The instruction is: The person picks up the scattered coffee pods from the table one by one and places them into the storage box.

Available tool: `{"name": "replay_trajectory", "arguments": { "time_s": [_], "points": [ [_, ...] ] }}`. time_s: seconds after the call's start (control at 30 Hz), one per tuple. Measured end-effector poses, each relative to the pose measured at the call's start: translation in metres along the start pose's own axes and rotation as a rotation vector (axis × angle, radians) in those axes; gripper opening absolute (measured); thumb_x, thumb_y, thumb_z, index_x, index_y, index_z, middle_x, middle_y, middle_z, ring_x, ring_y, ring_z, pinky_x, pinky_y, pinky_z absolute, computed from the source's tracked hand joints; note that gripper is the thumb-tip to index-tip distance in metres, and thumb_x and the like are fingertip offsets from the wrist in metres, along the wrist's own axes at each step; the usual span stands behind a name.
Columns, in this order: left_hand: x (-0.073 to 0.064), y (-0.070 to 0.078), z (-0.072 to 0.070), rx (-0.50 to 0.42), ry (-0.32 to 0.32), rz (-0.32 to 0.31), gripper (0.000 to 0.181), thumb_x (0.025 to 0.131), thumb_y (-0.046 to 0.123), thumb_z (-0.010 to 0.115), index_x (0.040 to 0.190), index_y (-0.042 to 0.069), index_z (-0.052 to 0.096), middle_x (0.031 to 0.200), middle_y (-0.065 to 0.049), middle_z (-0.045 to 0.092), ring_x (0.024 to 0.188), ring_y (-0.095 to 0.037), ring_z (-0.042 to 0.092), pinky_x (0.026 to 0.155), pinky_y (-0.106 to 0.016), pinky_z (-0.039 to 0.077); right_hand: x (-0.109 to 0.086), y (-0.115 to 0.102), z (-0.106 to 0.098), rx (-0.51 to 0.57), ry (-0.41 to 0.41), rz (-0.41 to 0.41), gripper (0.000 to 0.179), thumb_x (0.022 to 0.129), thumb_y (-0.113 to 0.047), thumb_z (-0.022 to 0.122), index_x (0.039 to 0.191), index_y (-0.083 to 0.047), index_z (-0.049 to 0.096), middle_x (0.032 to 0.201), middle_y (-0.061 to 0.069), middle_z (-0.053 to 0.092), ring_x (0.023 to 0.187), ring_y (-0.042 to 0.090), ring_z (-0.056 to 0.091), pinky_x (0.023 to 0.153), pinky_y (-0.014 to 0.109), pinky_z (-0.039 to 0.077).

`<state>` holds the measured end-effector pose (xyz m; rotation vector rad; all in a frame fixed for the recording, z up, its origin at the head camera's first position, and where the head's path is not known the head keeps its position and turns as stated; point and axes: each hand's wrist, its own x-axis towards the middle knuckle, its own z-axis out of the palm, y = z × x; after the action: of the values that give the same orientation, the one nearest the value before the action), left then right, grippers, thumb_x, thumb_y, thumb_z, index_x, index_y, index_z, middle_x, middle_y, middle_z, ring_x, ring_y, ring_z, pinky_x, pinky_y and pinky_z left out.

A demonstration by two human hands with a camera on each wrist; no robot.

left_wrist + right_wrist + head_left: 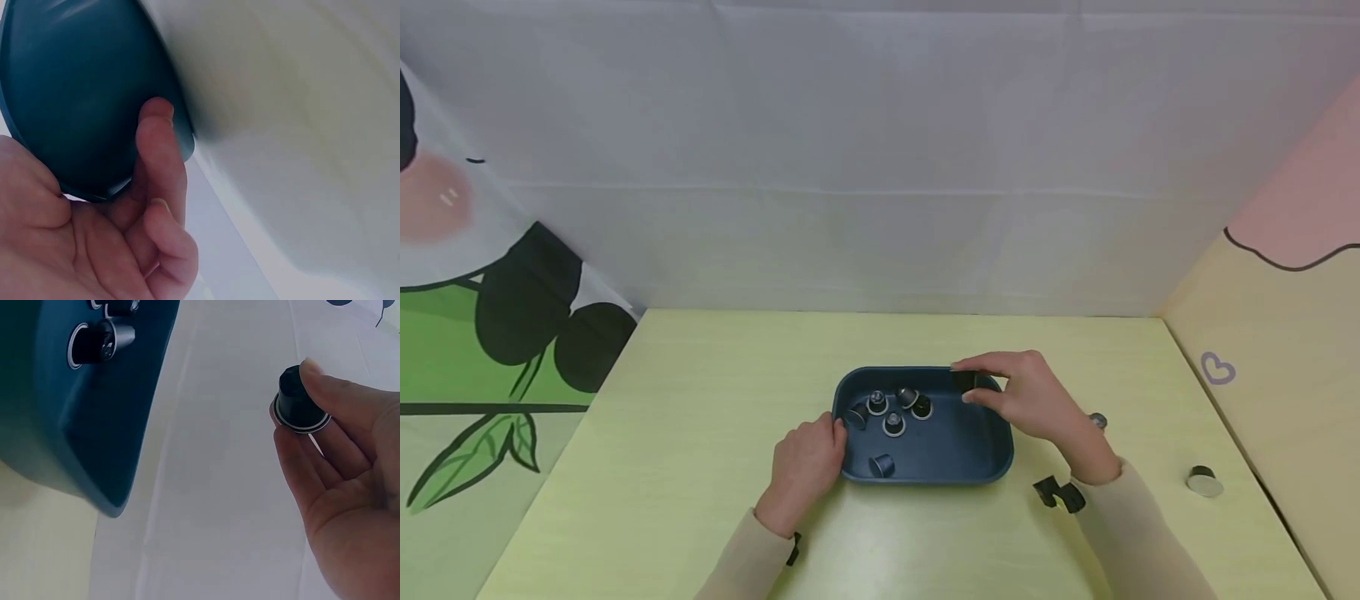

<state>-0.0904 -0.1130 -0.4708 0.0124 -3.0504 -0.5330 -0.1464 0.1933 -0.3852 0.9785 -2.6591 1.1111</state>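
Observation:
A dark blue tray (940,454) lies on the table, with several coffee capsules (893,424) in its left half, some upright and some on their sides. My left hand (808,462) grips the tray's left end. In the left wrist view its fingers (161,144) curl against the outer wall. Over the far right corner of the tray, my right hand (1030,396) pinches a black coffee capsule (301,403) between thumb and fingers. The right wrist view shows that capsule's pale-edged rim pointing down, apart from the tray wall.
One capsule (1098,420) stands on the table right of the tray, partly hidden by my right wrist. Another capsule (1204,482) lies farther right, near the side wall (1285,400). A pale back wall (880,250) rises behind the table (700,400).

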Motion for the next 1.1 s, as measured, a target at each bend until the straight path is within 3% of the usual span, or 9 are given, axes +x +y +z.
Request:
{"name": "replay_trajectory", "arguments": {
  "time_s": [0.2,0.37,0.73,1.1],
  "points": [
    [0.000,0.000,-0.001,-0.001,-0.013,-0.008,0.033,0.101,0.024,0.047,0.073,0.008,0.051,0.058,-0.007,0.046,0.048,-0.025,0.050,0.044,-0.040,0.040,0.014,-0.006,0.003,0.011,-0.014,-0.031,0.040,0.080,-0.008,0.083,0.119,-0.010,0.073,0.112,0.001,0.073,0.102,0.022,0.070,0.076,0.037,0.054],
    [-0.001,0.000,-0.001,0.002,-0.015,-0.012,0.032,0.101,0.024,0.047,0.073,0.008,0.051,0.058,-0.007,0.046,0.048,-0.026,0.050,0.044,-0.041,0.040,0.026,-0.007,0.007,0.024,-0.017,-0.034,0.040,0.081,-0.009,0.082,0.120,-0.011,0.073,0.112,0.001,0.073,0.105,0.021,0.069,0.086,0.040,0.054],
    [-0.001,0.001,-0.002,-0.006,-0.015,-0.010,0.032,0.101,0.024,0.047,0.072,0.009,0.050,0.058,-0.008,0.046,0.049,-0.026,0.051,0.044,-0.041,0.040,0.046,-0.014,0.012,0.045,-0.002,-0.065,0.039,0.084,-0.009,0.080,0.121,-0.011,0.072,0.115,0.002,0.072,0.106,0.022,0.069,0.091,0.041,0.052],
    [-0.001,0.001,-0.002,-0.016,-0.001,-0.003,0.033,0.100,0.024,0.048,0.071,0.009,0.049,0.057,-0.007,0.045,0.048,-0.026,0.050,0.043,-0.041,0.039,0.063,-0.007,0.029,0.178,-0.033,-0.059,0.038,0.085,-0.009,0.079,0.122,-0.010,0.070,0.116,0.002,0.071,0.107,0.017,0.068,0.094,0.032,0.050]
  ]
}}
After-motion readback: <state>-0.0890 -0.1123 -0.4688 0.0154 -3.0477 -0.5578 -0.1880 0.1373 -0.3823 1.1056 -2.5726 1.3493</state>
